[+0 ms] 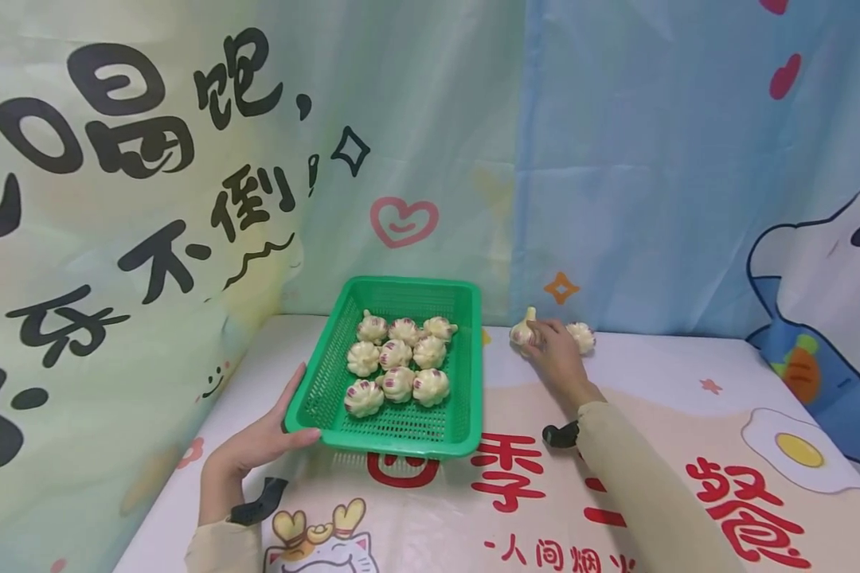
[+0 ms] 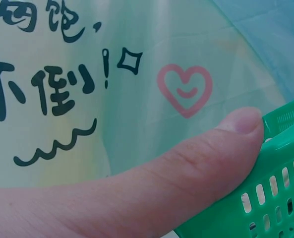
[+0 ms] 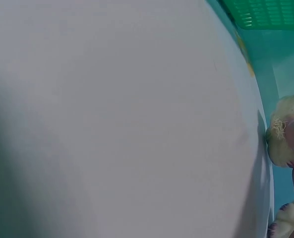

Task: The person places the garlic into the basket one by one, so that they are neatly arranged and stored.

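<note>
A green perforated plastic basket (image 1: pixel 469 414) stands on the table, with several whitish, purple-streaked garlic bulbs (image 1: pixel 396 356) in its bottom. My left hand (image 1: pixel 258 436) rests against the basket's near left corner, thumb and fingers spread and fairly straight. Close up in the left wrist view, the thumb (image 2: pixel 201 163) lies along the green wall by the rim. To the right of the basket, near the back of the table, my right hand (image 1: pixel 560 358) pinches a garlic bulb (image 1: pixel 521 333) whose stem points up. Another garlic bulb (image 1: pixel 582 337) lies just beyond that hand, partly hidden behind it.
A printed cloth covers the table (image 1: pixel 659 446), with red lettering and a fried-egg picture (image 1: pixel 795 450). Right behind the table's back edge hangs a printed curtain (image 1: pixel 616 199), which continues along the left side. Dark bands (image 1: pixel 259 501) sit at both wrists.
</note>
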Available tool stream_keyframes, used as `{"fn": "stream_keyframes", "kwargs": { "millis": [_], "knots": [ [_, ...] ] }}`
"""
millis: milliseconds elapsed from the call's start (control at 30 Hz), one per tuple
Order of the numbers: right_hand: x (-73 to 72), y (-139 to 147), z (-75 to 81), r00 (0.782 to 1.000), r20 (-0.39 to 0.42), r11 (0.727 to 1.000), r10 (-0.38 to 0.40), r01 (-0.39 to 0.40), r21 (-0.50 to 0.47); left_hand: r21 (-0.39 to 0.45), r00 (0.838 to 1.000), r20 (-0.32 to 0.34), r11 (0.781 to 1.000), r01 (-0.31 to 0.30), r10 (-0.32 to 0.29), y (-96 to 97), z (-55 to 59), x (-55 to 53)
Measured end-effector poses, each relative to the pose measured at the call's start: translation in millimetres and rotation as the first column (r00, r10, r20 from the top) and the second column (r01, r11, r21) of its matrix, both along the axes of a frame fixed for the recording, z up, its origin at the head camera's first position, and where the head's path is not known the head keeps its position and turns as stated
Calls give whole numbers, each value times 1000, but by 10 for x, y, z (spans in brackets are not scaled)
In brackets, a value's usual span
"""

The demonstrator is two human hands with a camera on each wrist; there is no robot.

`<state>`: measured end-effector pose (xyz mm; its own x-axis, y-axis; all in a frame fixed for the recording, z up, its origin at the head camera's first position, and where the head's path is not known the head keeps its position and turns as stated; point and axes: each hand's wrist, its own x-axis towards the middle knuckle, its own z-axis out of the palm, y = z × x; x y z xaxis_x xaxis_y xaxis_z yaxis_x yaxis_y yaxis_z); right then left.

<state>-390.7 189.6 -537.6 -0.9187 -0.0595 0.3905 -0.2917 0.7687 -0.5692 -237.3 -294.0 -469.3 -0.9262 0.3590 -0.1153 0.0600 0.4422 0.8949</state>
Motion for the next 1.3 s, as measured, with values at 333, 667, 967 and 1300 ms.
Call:
{"fn": "stream_keyframes", "kwargs": {
  "millis": [333,667,967,1300],
  "knots": [
    [113,19,13,998,-56,1000,-1,0,-27,-8,1000,-11,1000,2,-2,4,18,11],
    [227,-6,-4,986,-156,998,56,-61,-28,-11,1000,-16,1000,8,-8,17,50,27],
    [436,-17,28,994,-91,989,56,-68,-130,-17,1000,-11,1000,6,-6,19,24,38],
    [746,-49,81,988,-127,975,91,-115,-193,-32,1000,-22,999,13,-14,29,49,50]
  ]
}}
